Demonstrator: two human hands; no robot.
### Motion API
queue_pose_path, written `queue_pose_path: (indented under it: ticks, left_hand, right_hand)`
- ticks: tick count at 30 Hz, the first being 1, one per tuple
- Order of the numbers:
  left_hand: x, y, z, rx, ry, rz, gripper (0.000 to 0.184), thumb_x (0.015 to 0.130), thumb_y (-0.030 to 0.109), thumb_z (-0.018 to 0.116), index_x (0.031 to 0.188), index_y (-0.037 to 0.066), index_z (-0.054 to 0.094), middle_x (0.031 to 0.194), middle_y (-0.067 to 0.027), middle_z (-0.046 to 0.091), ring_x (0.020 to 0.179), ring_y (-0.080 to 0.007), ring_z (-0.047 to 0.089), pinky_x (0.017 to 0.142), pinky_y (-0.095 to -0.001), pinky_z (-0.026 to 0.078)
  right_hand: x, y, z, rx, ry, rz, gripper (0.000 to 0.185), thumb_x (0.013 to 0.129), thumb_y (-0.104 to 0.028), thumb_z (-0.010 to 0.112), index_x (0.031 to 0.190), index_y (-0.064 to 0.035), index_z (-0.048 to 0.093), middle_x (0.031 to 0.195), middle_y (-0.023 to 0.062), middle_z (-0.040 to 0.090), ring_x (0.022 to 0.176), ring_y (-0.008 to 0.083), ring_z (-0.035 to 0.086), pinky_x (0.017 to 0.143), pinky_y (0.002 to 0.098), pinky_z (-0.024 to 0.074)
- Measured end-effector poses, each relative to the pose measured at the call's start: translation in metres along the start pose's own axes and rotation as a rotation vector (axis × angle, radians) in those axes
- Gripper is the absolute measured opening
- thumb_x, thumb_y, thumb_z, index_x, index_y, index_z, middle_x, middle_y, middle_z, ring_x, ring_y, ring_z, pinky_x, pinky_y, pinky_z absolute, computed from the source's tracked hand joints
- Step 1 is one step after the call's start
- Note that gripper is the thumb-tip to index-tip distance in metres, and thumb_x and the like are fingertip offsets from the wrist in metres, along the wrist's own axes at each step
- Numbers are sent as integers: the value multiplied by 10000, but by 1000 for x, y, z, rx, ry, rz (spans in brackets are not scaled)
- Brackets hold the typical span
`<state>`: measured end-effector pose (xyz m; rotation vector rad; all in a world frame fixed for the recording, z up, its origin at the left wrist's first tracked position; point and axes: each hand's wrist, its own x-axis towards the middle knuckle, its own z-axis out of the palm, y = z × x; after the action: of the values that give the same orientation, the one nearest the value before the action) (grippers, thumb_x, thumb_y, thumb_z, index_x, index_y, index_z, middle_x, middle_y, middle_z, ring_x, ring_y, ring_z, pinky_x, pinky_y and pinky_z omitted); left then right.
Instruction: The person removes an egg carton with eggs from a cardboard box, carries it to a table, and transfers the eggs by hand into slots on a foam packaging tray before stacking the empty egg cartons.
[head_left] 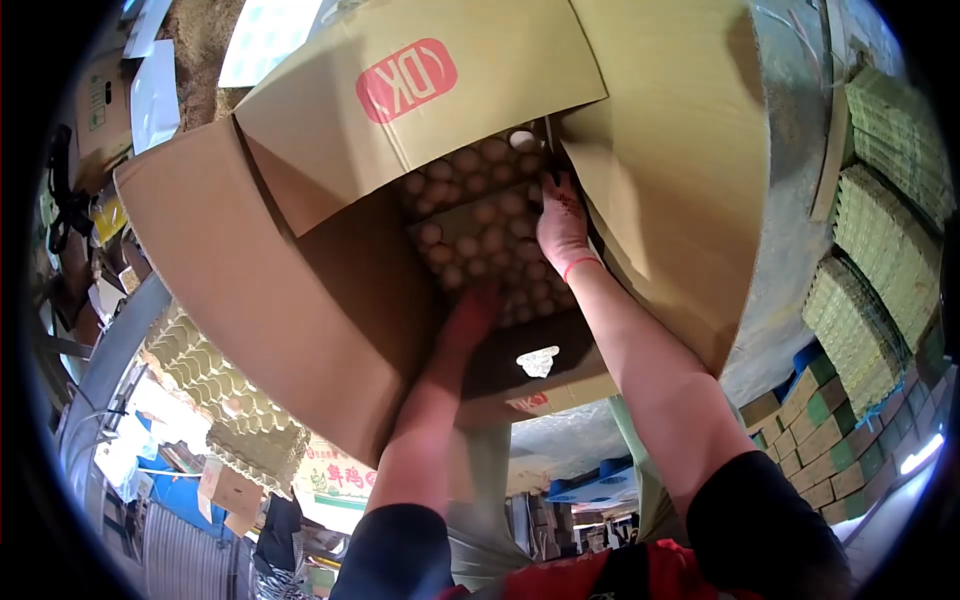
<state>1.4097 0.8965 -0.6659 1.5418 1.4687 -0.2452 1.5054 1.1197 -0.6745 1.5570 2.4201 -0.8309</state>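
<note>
Box: a large brown cardboard box (245, 255), marked with a red logo, is seen open at the centre of the frame.
Eggs: rounded brown eggs (492, 240) are packed inside it, just above mid-frame.
Right hand: the pink-gloved right hand (562, 218) is placed by the box's right inner wall, beside the eggs; its grip cannot be told.
Left hand: the shadowed left hand (476, 310) is held over the lower eggs, blurred; its grip cannot be told.
Right edge: pale-green stacked trays (885, 225) are seen.
</note>
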Motion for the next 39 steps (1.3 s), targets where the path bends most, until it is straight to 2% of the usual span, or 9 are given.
queue_pose_path:
  ticks: [4,7,11,18,21,24,28,35,39]
  left_hand:
    - [-11,8,-73,-265,244,-417,749,749,343,752,1412,115,489,1446,-249,436,1371,-406,383,1157,-494,301]
    - [21,-28,-62,124,584,-352,732,773,381,710,1388,46,495,1443,-268,410,1243,-420,492,1055,-498,417]
    - [39,-34,-105,-172,615,-526,791,741,346,754,1422,73,458,1475,-287,372,1390,-410,350,1164,-502,281]
    - [65,-89,-142,-100,1017,-570,444,895,373,612,1150,10,618,1221,-287,576,1176,-408,534,1014,-509,416]
    - [84,-123,-132,73,755,-583,380,925,365,595,1062,17,658,1082,-279,638,1061,-415,592,939,-508,457]
    - [90,-126,-117,-137,800,-616,392,905,382,633,1062,24,662,1085,-265,641,1083,-414,583,941,-494,465]
    - [81,-112,-78,130,869,-684,592,811,325,744,1281,25,547,1246,-287,545,1203,-437,503,1027,-468,433]
    - [75,-101,-124,-228,832,-515,690,758,316,802,1308,-8,540,1332,-291,495,1243,-436,471,1103,-472,364]
    - [84,-103,-132,-85,995,-594,571,828,262,730,1272,-45,543,1283,-298,545,1244,-432,476,1085,-481,374]
  right_hand:
    - [-3,-17,-15,-20,-6,16,430,774,-81,643,1202,-72,603,1290,231,521,1128,404,545,938,462,488]
    - [18,-35,-11,199,196,-38,496,727,-45,674,1217,-53,596,1140,265,565,1055,445,555,925,483,481]
    - [79,-43,11,178,333,-3,430,830,-170,656,1213,-3,554,1036,265,621,1011,427,591,875,471,500]
    - [105,-32,28,146,294,-82,409,880,-264,626,1130,49,546,999,277,646,916,426,640,809,491,523]
    - [125,-17,31,489,-9,101,312,921,-276,579,1073,-5,607,952,245,667,890,395,651,760,482,522]
    - [153,7,68,-241,104,-530,271,988,-240,480,989,-40,664,932,215,691,849,344,654,696,468,490]
    - [160,-8,46,333,92,-13,349,942,-324,551,1083,-28,670,1048,224,696,961,388,652,837,481,498]
    - [187,28,92,290,215,-318,533,884,-412,619,1238,-14,608,1188,192,675,1123,366,623,962,413,481]
    - [191,24,79,617,-83,-229,654,881,-472,642,1309,15,555,1310,202,612,1219,351,571,1025,384,442]
